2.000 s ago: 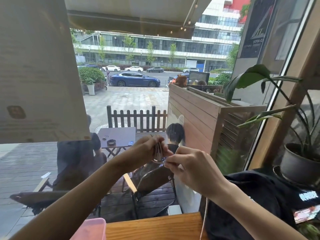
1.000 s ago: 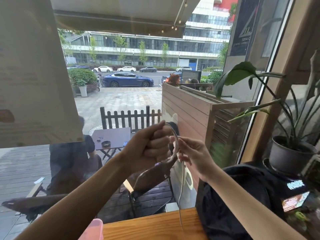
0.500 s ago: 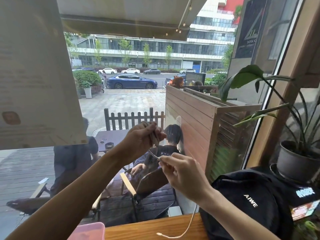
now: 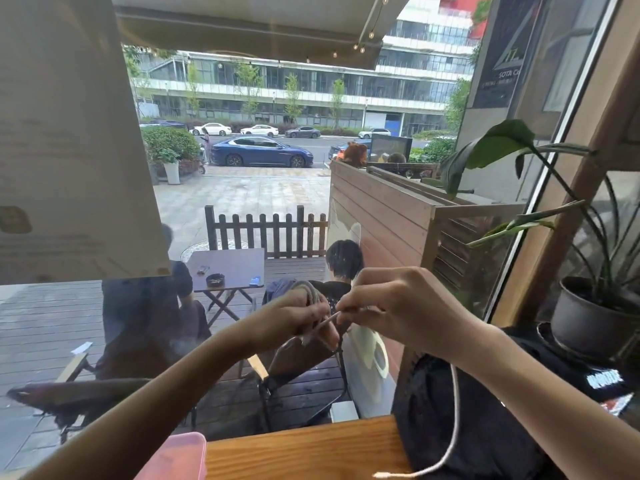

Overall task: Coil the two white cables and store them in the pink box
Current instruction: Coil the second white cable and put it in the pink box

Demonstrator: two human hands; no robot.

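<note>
My left hand (image 4: 298, 317) is raised in front of the window and is shut on a small coil of white cable (image 4: 310, 292) looped over its fingers. My right hand (image 4: 398, 306) is close beside it, pinching a taut strand of the same cable between the two hands. The free end hangs under my right wrist, and its connector (image 4: 381, 475) dangles just above the wooden table (image 4: 304, 448). A corner of the pink box (image 4: 176, 457) shows at the bottom edge, left of centre. A second white cable is not in view.
A black backpack (image 4: 491, 410) rests on the table at the right, under my right forearm. Behind it stands a potted plant (image 4: 588, 317) in a dark pot. The window glass is directly ahead, with people seated outside.
My hands have dropped lower and come together. The loose tail has moved to the right and hangs beneath my right wrist. The coil on my left hand has grown.
</note>
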